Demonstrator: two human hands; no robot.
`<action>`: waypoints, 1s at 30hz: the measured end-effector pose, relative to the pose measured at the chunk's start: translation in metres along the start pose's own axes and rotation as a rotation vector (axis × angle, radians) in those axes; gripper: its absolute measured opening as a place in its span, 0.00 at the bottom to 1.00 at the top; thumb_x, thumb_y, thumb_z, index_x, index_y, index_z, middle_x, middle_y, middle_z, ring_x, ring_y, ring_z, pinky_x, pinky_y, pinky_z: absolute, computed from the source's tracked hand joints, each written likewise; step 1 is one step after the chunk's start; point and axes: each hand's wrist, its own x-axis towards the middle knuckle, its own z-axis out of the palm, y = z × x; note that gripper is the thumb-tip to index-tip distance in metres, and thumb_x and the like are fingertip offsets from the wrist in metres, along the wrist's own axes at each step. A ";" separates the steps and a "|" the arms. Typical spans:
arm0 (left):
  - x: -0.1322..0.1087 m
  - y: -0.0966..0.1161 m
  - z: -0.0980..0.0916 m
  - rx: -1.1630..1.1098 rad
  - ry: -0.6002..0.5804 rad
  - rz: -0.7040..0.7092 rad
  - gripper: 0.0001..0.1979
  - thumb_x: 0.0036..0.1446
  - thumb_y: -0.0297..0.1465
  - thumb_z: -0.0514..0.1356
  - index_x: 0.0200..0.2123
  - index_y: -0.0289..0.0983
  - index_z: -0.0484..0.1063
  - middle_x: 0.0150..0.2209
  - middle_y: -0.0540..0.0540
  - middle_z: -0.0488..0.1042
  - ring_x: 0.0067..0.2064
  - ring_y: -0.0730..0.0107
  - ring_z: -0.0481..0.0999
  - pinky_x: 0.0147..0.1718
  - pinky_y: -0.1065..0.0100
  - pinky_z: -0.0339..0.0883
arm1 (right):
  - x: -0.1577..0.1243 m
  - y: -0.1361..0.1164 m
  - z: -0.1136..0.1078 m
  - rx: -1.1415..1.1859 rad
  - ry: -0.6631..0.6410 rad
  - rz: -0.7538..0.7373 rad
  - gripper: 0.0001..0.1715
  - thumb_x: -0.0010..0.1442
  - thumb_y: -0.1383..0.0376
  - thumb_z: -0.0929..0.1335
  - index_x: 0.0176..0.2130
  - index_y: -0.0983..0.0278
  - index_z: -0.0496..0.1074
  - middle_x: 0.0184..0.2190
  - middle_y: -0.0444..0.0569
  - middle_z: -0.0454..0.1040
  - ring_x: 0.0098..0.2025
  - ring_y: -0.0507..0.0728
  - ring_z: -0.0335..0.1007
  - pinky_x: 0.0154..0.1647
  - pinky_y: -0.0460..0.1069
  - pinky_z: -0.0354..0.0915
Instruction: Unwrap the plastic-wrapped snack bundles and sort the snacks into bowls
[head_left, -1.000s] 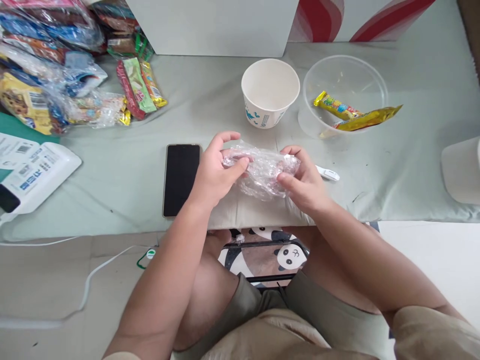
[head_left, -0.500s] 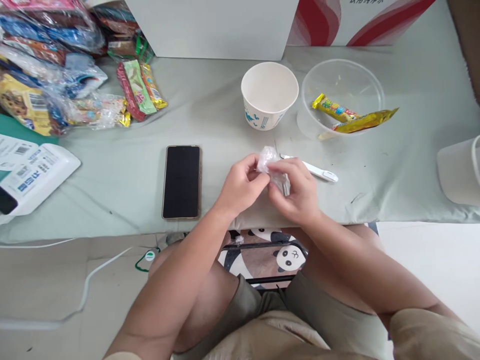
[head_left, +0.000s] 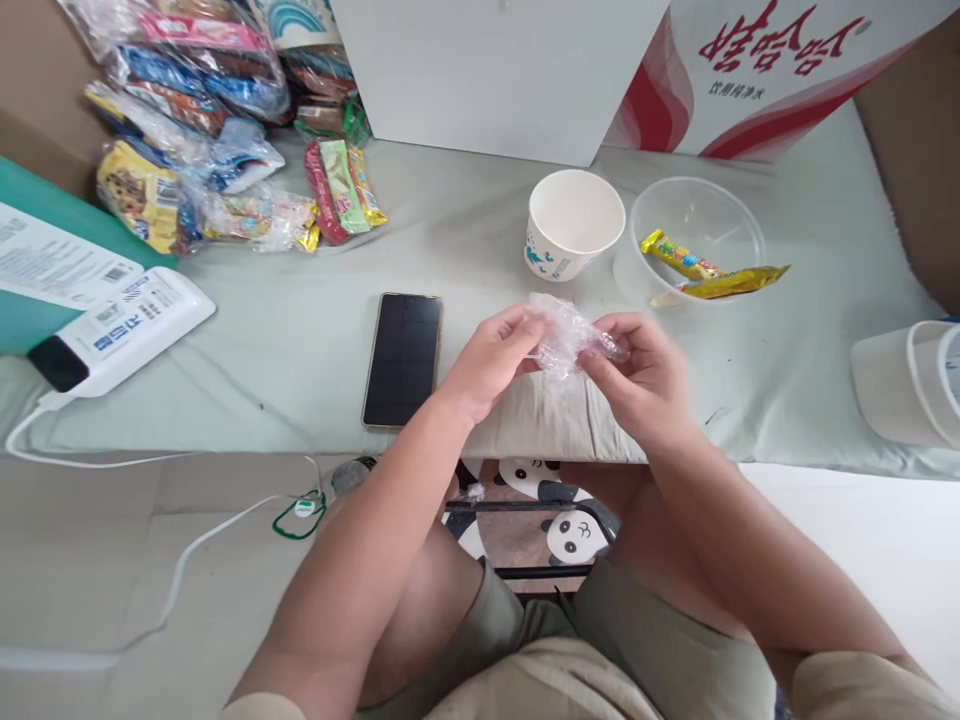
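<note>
A crumpled clear plastic wrap [head_left: 564, 338] is stretched between my two hands, above the front part of the cloth-covered table. Its left side is pinched in my left hand [head_left: 499, 358]. The fingers of my right hand [head_left: 643, 375] grip its right end. Just behind the wrap stands a white paper cup [head_left: 576, 225] with a blue-green print. To the right of the cup is a clear plastic bowl [head_left: 694, 205] holding a yellow snack packet [head_left: 735, 283] and a smaller colourful one [head_left: 679, 255]. A black phone [head_left: 403, 360] lies left of my left hand.
Piled snack packets [head_left: 210, 90] fill the back left. A white device [head_left: 135, 325] with a cable lies at the left. White and red boxes [head_left: 495, 70] stand along the back. White tubs [head_left: 896, 385] are at the right edge.
My hands have moved apart, and the plastic wrap between them is spread wider. The white knife-like tool seen beside my right hand no longer shows. The camera view has shifted.
</note>
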 end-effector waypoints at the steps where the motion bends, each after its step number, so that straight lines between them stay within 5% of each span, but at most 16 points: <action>1: -0.001 0.001 0.000 -0.002 0.041 0.032 0.21 0.49 0.43 0.76 0.38 0.40 0.72 0.35 0.53 0.74 0.35 0.76 0.75 0.36 0.73 0.71 | 0.002 -0.003 0.003 0.025 -0.003 0.002 0.15 0.61 0.53 0.75 0.41 0.57 0.71 0.33 0.44 0.73 0.33 0.54 0.71 0.36 0.52 0.71; 4: -0.002 0.004 -0.002 -0.015 0.114 0.096 0.21 0.47 0.35 0.77 0.39 0.41 0.69 0.36 0.55 0.73 0.33 0.79 0.74 0.36 0.75 0.70 | 0.006 -0.008 0.012 -0.030 0.013 -0.053 0.15 0.60 0.53 0.75 0.40 0.57 0.71 0.35 0.46 0.72 0.38 0.55 0.73 0.40 0.52 0.72; 8: -0.007 0.013 -0.006 -0.069 -0.034 0.000 0.09 0.61 0.39 0.64 0.34 0.39 0.73 0.31 0.52 0.72 0.33 0.76 0.74 0.38 0.72 0.72 | 0.014 -0.010 0.014 -0.237 0.005 -0.144 0.15 0.57 0.58 0.75 0.42 0.58 0.71 0.52 0.50 0.74 0.54 0.59 0.73 0.50 0.55 0.72; 12: -0.012 0.022 -0.013 -0.019 -0.093 -0.025 0.13 0.64 0.43 0.62 0.44 0.41 0.75 0.42 0.49 0.80 0.40 0.70 0.82 0.44 0.69 0.73 | 0.050 -0.020 -0.006 -0.350 -0.009 -0.249 0.12 0.59 0.61 0.75 0.39 0.58 0.69 0.38 0.46 0.76 0.39 0.56 0.73 0.44 0.55 0.70; 15: -0.013 0.026 -0.020 0.018 -0.013 0.006 0.15 0.65 0.45 0.61 0.45 0.41 0.75 0.48 0.46 0.80 0.43 0.68 0.84 0.45 0.68 0.72 | 0.107 -0.028 -0.023 -0.595 0.116 -0.277 0.13 0.58 0.66 0.76 0.39 0.57 0.71 0.42 0.50 0.75 0.37 0.55 0.73 0.40 0.55 0.69; 17: -0.015 0.029 -0.023 0.032 0.023 0.021 0.13 0.65 0.43 0.61 0.41 0.39 0.76 0.47 0.45 0.80 0.42 0.68 0.83 0.46 0.67 0.71 | 0.149 -0.032 -0.028 -0.806 0.020 -0.197 0.10 0.58 0.70 0.76 0.38 0.59 0.75 0.45 0.53 0.76 0.36 0.54 0.73 0.41 0.55 0.68; 21: -0.019 0.037 -0.026 0.001 0.044 0.026 0.11 0.64 0.39 0.61 0.35 0.37 0.75 0.40 0.47 0.78 0.37 0.72 0.81 0.43 0.68 0.70 | 0.202 -0.050 -0.022 -1.174 -0.313 0.068 0.15 0.47 0.76 0.80 0.34 0.61 0.81 0.31 0.47 0.79 0.29 0.52 0.69 0.39 0.58 0.65; 25: -0.023 0.044 -0.031 -0.075 0.110 0.072 0.10 0.62 0.37 0.62 0.31 0.37 0.73 0.31 0.50 0.74 0.31 0.75 0.76 0.37 0.70 0.67 | 0.210 -0.078 0.011 -1.149 -0.261 -0.104 0.08 0.60 0.69 0.72 0.40 0.62 0.82 0.31 0.47 0.80 0.37 0.54 0.75 0.44 0.59 0.65; 30: -0.019 0.052 -0.046 -0.273 0.460 0.266 0.12 0.61 0.33 0.59 0.25 0.38 0.66 0.22 0.53 0.63 0.24 0.77 0.64 0.27 0.72 0.60 | 0.214 -0.058 0.127 -0.813 -0.359 -0.277 0.16 0.58 0.64 0.74 0.47 0.63 0.77 0.37 0.50 0.81 0.41 0.59 0.78 0.50 0.60 0.73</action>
